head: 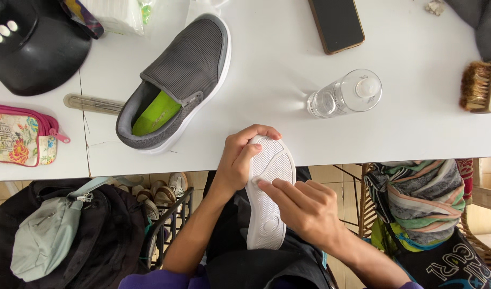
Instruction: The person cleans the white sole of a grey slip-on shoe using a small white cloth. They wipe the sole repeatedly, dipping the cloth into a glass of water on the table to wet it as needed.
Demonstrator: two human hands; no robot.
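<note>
While the left hand (240, 160) grips the white shoe (268, 192) sole-up at center frame, toe pointing up, the right hand (304, 208) pinches a small white pad (254, 179) on the sole.

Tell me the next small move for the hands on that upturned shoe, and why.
Probably slide the right hand toward the heel of the shoe. Its fingers press something small and pale near the sole's middle, the left hand steadies the toe, and the heel half lies untouched.

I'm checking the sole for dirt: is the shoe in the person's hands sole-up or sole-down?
Sole-up. The white shoe shows its ridged tread to the camera, the left hand gripping its toe end and the right hand touching the tread.
</note>
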